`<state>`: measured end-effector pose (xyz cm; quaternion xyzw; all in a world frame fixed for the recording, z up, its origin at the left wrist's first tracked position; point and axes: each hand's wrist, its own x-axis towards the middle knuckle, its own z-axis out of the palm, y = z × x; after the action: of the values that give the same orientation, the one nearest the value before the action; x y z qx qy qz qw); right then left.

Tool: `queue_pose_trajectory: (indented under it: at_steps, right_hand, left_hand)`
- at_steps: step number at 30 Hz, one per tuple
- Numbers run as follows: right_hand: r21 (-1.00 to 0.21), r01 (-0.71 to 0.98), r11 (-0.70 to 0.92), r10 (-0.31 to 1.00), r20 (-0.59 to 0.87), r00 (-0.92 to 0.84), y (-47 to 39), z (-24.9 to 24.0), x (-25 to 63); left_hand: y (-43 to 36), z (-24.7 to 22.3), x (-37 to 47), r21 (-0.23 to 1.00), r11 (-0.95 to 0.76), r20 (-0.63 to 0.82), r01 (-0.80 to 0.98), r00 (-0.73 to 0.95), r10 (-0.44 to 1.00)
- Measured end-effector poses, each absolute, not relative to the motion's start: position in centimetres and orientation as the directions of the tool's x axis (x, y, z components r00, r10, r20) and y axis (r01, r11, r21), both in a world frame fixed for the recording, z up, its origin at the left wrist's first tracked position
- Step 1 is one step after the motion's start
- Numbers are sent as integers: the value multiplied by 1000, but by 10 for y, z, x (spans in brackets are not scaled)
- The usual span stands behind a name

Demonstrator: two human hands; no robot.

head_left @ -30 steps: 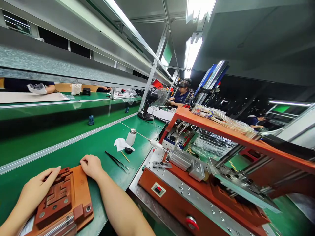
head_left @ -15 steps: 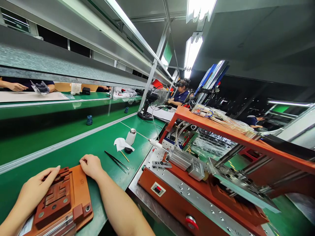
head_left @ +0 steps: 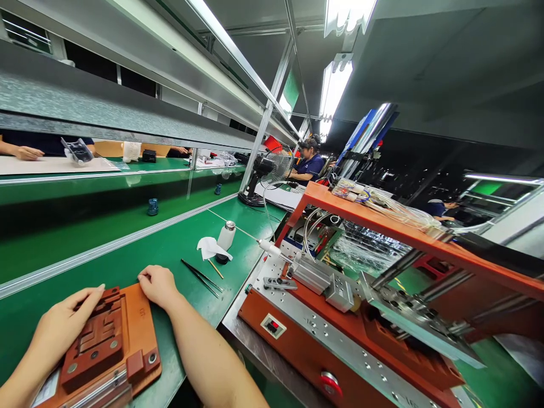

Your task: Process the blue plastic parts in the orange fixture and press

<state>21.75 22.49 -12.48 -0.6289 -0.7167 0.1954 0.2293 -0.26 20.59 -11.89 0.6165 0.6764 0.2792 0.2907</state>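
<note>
A reddish-brown fixture block (head_left: 102, 334) with slots and round metal inserts lies on an orange base plate (head_left: 140, 317) at the lower left. My left hand (head_left: 62, 323) is wrapped over the left side of the fixture, thumb along its top edge. My right hand (head_left: 158, 286) is closed at the plate's upper right corner, its fingers curled against the edge. Black tweezers (head_left: 202, 277) lie to the right of my right hand, near a thin wooden stick (head_left: 215, 268), a white cloth (head_left: 208, 248) and a bottle with a metal cap (head_left: 226, 235).
An orange-framed machine (head_left: 297, 340) with a red button (head_left: 330, 383) fills the right side. A black fan (head_left: 259, 175) stands behind the green bench (head_left: 170, 249). People sit farther back, and a metal rail (head_left: 106, 247) runs along the left.
Both my hands stay in place on the fixture. Across the bench, the clear and dark part near another person has shifted slightly to the right, and that person's hand has moved left.
</note>
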Motion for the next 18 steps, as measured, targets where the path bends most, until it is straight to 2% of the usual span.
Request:
queue_pose_trajectory:
  at_steps: [18]
  right_hand:
    - [-561, 816, 138, 990, 90, -106, 228, -128, 217]
  left_hand:
    - [204, -115, 0, 712, 92, -75, 696, -56, 996]
